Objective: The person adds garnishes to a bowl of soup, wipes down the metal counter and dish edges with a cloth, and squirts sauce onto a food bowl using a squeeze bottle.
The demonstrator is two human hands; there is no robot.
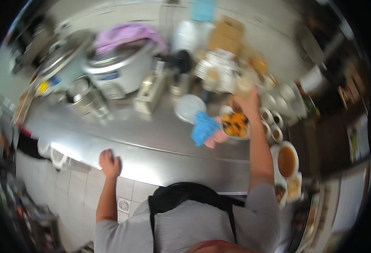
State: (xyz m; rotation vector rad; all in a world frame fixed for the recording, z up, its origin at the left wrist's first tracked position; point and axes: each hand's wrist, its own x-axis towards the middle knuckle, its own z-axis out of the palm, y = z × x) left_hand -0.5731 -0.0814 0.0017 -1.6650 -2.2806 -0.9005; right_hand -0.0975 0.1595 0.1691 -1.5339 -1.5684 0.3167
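Note:
Near the front edge of the steel counter point(126, 130), my left hand point(110, 163) is closed around a small dark object that is too blurred to name. My right hand point(248, 102) reaches to the back right and is closed on a pale jar point(244, 86). Just below that hand is a white bowl of orange and dark food point(236, 125). A blue cloth point(205, 128) and a pink cloth point(214, 138) lie left of the bowl, beside a round white lid point(190, 108).
A large rice cooker point(122, 69) with a purple cloth point(128, 37) stands at the back left, near metal containers point(86, 97). At right are small cups point(277, 134) and a bowl of brown soup point(286, 162). A cardboard box point(226, 36) is at the back.

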